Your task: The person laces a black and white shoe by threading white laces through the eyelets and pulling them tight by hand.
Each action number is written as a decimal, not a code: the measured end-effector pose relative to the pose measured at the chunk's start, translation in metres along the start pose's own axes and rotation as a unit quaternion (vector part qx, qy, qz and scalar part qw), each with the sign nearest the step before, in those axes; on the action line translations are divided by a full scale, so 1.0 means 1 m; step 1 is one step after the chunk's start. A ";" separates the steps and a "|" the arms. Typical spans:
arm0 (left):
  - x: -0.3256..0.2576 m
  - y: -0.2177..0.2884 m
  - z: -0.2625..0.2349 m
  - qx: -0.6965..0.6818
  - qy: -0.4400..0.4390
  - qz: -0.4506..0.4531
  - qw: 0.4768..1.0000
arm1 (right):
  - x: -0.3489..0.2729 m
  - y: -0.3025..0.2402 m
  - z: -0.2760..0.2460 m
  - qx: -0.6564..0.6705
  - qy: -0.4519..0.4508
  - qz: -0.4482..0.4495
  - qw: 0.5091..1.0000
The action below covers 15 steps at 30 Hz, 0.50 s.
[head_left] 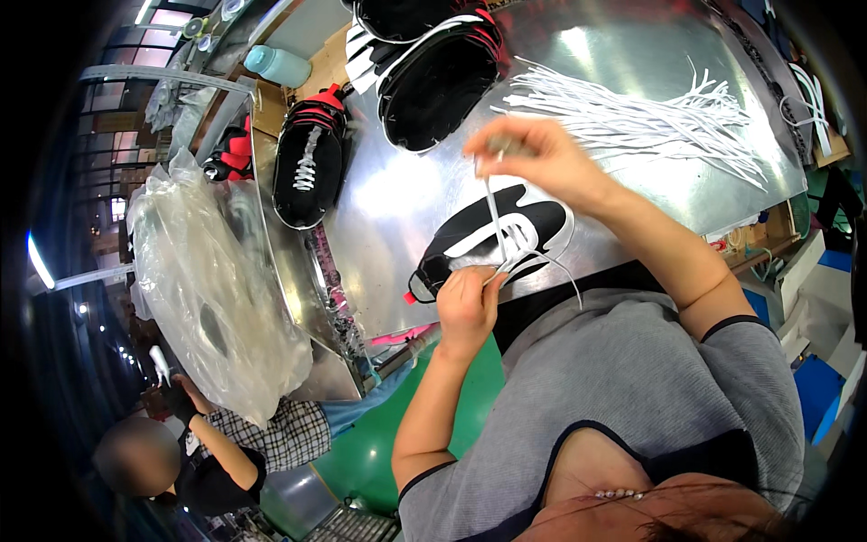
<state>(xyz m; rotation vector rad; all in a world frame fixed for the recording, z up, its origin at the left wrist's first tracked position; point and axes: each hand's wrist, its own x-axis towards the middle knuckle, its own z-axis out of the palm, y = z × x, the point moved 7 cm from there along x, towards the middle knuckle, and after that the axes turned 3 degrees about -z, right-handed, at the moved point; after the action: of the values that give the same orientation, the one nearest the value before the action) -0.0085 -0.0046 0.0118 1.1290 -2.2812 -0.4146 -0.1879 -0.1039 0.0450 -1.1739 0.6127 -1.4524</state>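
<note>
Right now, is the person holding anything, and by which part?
Yes: a white shoelace. The right hand pinches its upper end and pulls it up; the left hand grips it low, at the black-and-white shoe.

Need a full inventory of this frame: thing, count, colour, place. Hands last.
shoe: 1, black with white stripe, on the metal table under the hands
lace: 1, white, running from the shoe up to the right hand
loose laces: a bundle, white, far right of the table
laced shoe: 1, black and red, white laces, left table edge
stacked shoes: at least 2, black, white trim, top centre
metal table: 1, silver
plastic bag: 1, clear, left of the table
bottle: 1, pale teal, top left
co-worker: 1, checked sleeve, lower left
left hand: on the shoe, pinching lace
right hand: raised, pulling lace
</note>
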 end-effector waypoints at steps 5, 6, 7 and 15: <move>0.003 -0.024 0.002 -0.141 -0.021 -0.234 0.962 | -0.037 0.073 0.022 -0.171 -0.122 0.176 0.962; 0.003 -0.028 0.001 -0.181 0.016 -0.268 0.946 | -0.043 0.084 0.022 -0.143 -0.120 0.198 0.962; 0.003 -0.033 0.003 -0.175 0.016 -0.304 0.936 | -0.046 0.090 0.022 -0.118 -0.103 0.210 0.965; -0.002 -0.040 0.007 -0.153 0.174 -0.318 0.920 | -0.042 0.060 0.021 -0.202 -0.122 0.164 0.958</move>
<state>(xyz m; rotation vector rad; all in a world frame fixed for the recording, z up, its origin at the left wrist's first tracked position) 0.0134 -0.0265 -0.0142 1.6080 -1.4447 -0.7199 -0.1484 -0.0746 -0.0129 -1.4609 0.9105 -0.9054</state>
